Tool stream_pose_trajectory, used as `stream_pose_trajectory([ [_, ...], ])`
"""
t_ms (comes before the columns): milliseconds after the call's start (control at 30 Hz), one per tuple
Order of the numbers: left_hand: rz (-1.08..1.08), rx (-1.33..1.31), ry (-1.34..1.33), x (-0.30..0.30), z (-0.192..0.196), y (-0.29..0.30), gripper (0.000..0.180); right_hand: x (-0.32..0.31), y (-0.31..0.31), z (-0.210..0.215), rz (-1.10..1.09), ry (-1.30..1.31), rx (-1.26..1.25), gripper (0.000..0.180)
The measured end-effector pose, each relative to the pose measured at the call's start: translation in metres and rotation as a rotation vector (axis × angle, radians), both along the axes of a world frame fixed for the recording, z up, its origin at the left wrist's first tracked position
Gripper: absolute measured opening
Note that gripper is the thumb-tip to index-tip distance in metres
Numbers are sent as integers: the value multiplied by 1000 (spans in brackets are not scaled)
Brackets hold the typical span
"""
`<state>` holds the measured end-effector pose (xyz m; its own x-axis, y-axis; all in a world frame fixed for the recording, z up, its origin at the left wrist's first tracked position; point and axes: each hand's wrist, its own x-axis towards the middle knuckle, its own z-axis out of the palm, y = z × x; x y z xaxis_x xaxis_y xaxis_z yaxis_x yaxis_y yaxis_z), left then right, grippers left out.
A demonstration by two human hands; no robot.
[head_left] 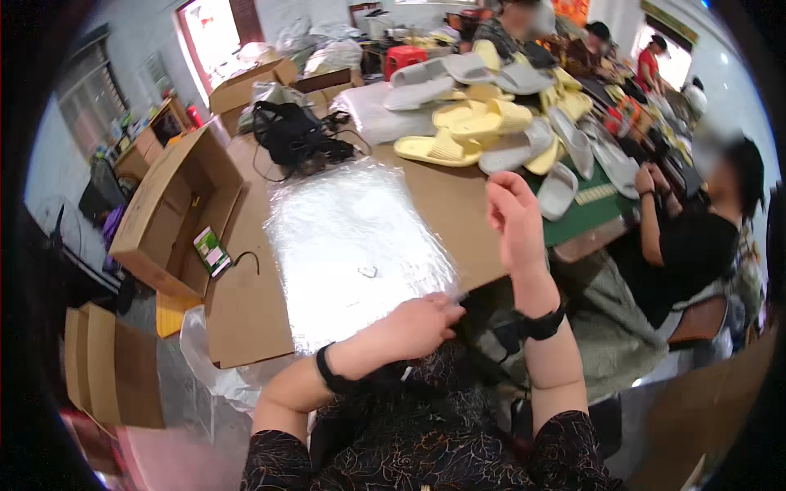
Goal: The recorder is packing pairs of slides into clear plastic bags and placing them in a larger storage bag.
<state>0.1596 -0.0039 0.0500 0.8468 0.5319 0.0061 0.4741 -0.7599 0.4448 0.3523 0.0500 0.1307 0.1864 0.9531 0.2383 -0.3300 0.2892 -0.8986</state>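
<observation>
A stack of clear plastic bags lies flat and shiny on the cardboard-covered table in front of me. My left hand is at the stack's near right corner, its fingers bent and closed on the edge of a plastic bag. Raised to the right of the stack, my right hand has its fingers curled together, and I see nothing in them. Just beyond it is a heap of slippers, among them a yellow slipper and a grey slipper. Both wrists wear dark bands.
An open cardboard box stands at the left, with a lit phone leaning by it. A black bag with cords lies behind the plastic. A co-worker in black sits at the right; others work farther back.
</observation>
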Motion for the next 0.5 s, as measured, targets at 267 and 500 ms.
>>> stream_pose_trajectory([
  [267, 776, 238, 69, -167, -13, 1, 70, 35, 192, -93, -211, -327, -283, 29],
  [500, 849, 101, -13, -198, -78, -8, 72, 61, 313, -109, -288, 251, -345, 39],
])
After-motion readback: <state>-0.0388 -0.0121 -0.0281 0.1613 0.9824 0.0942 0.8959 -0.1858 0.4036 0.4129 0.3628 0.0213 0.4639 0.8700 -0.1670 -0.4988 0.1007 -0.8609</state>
